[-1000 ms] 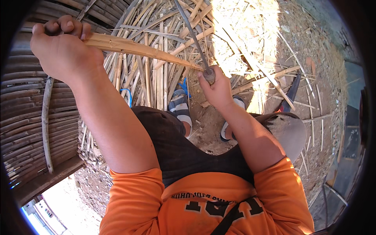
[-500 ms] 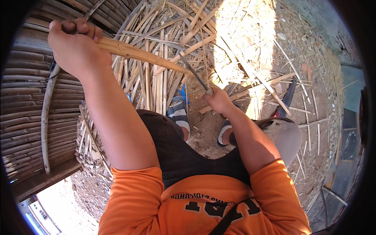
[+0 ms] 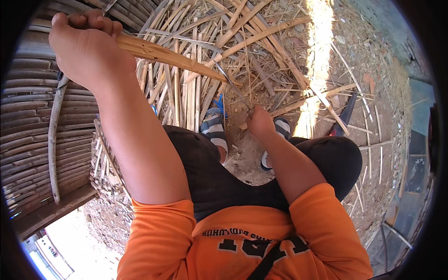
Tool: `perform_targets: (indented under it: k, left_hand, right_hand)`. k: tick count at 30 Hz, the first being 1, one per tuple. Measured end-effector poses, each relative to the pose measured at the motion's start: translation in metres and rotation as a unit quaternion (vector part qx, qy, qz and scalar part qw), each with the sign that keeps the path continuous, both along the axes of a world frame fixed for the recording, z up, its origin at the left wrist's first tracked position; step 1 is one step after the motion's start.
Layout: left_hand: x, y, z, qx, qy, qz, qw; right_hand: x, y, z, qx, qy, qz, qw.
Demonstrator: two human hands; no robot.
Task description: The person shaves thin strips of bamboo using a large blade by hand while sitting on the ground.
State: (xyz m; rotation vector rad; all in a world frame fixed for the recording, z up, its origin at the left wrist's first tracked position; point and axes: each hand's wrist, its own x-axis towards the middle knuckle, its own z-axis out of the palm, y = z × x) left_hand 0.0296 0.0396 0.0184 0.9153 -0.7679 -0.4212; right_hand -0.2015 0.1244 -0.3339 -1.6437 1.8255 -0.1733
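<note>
My left hand (image 3: 91, 56), raised at the upper left, is closed around one end of a long split bamboo slat (image 3: 172, 59). The slat slopes down to the right, toward the space above my feet, and its narrow end lies in front of my right hand (image 3: 261, 123). That hand is wrapped around the handle of a knife (image 3: 239, 94) with a slim, dark blade. The blade points up and to the left, crossing the slat near its narrow end. Whether its edge touches the bamboo, I cannot tell. My fingers mostly hide the handle.
Loose bamboo strips (image 3: 189, 95) cover the ground ahead. On the left is a slatted bamboo platform (image 3: 28, 126). A dark saw-like blade (image 3: 345, 114) lies beyond my right knee. My sandalled feet (image 3: 214, 128) stand below the knife.
The slat's narrow end has shifted slightly right, while my left hand has moved a little up and left. The knife has turned, its blade now looking thinner. The sunlit strip on the ground is narrower.
</note>
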Motion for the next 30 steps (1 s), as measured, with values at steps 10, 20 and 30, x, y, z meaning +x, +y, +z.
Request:
perform_targets:
  k: [10, 20, 30]
  left_hand:
    - [0.007, -0.007, -0.004, -0.003, 0.016, 0.000, 1.000]
    - [0.007, -0.002, -0.001, -0.002, 0.027, 0.011, 1.000]
    - [-0.009, -0.002, -0.002, -0.037, -0.032, -0.028, 0.998]
  right_hand:
    - [-0.006, -0.030, 0.081, -0.062, -0.104, -0.022, 0.992]
    - [-0.004, -0.001, 0.007, 0.031, 0.076, 0.022, 0.996]
    - [-0.023, -0.016, 0.001, 0.280, 0.013, 0.024, 0.960]
